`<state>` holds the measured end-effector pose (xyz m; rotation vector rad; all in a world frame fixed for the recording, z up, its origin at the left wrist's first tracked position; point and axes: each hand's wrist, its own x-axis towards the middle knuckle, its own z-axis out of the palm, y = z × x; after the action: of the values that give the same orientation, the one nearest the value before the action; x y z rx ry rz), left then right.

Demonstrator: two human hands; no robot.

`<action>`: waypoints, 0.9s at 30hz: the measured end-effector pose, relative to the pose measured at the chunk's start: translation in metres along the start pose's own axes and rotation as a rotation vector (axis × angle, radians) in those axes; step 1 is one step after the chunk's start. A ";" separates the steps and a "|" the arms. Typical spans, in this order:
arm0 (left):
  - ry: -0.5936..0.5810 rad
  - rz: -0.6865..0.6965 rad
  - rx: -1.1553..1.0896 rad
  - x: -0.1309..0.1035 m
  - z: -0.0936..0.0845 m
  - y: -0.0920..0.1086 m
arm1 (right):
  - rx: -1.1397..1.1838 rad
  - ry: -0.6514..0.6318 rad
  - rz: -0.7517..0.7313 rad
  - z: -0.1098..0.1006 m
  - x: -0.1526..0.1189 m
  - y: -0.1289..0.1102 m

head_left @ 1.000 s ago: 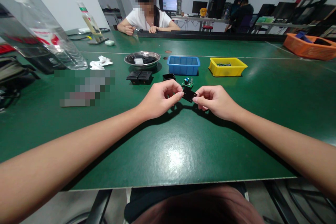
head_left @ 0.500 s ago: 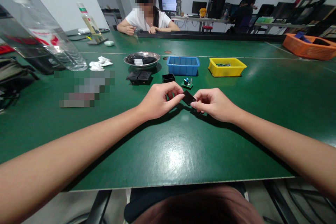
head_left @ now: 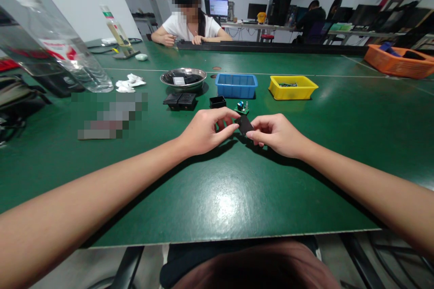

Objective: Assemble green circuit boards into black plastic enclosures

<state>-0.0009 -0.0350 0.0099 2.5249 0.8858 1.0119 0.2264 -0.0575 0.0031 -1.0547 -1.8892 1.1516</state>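
A small flat black plastic piece is held between my two hands above the green table. My right hand pinches its lower right edge between thumb and fingers. On the other side, my left hand grips the upper left edge with thumb and fingertips. Just beyond the hands lie a small green circuit board with upright parts and an open black box. Farther left, two black plastic cases sit side by side.
Behind these stand a metal bowl of black parts, a blue bin and a yellow bin with small parts. An orange basket is at far right. Bottles and crumpled tissue are at left. A person sits opposite.
The black piece has been tilted between my fingers, so its flat face shows differently. Both hands stay in nearly the same place. In the background a standing person has shifted right.
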 end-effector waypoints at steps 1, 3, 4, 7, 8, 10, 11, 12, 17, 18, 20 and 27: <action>-0.023 0.016 0.008 0.000 0.000 0.000 | 0.025 0.004 0.009 0.000 0.000 -0.001; -0.066 0.047 0.041 -0.001 -0.001 0.001 | 0.067 0.009 0.023 0.002 0.000 -0.002; -0.077 0.062 0.060 -0.002 -0.001 0.001 | 0.087 0.008 0.029 0.003 0.000 -0.003; -0.058 0.108 0.103 -0.003 0.000 0.000 | 0.128 -0.008 0.041 0.004 0.000 -0.005; -0.044 0.121 0.111 -0.003 0.001 0.000 | 0.133 -0.017 0.043 0.004 0.000 -0.005; -0.020 0.139 0.125 -0.003 0.001 -0.002 | 0.133 -0.037 0.048 0.004 -0.001 -0.006; -0.013 0.144 0.132 -0.003 0.002 -0.002 | 0.128 -0.046 0.047 0.004 -0.001 -0.006; -0.007 0.148 0.139 -0.003 0.002 -0.003 | 0.122 -0.054 0.044 0.004 -0.001 -0.006; -0.004 0.184 0.183 -0.004 0.000 -0.004 | 0.103 -0.077 0.033 0.003 -0.001 -0.004; -0.010 0.194 0.193 -0.004 0.000 -0.004 | 0.105 -0.078 0.031 0.003 -0.001 -0.003; -0.025 0.212 0.211 -0.004 -0.001 -0.003 | 0.106 -0.052 0.009 0.003 -0.002 -0.002; -0.007 0.184 0.244 -0.004 -0.004 -0.004 | -0.163 0.047 -0.157 -0.001 -0.004 0.001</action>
<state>-0.0076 -0.0343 0.0089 2.8570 0.8318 1.0004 0.2293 -0.0601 0.0025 -0.9905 -2.0159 0.8891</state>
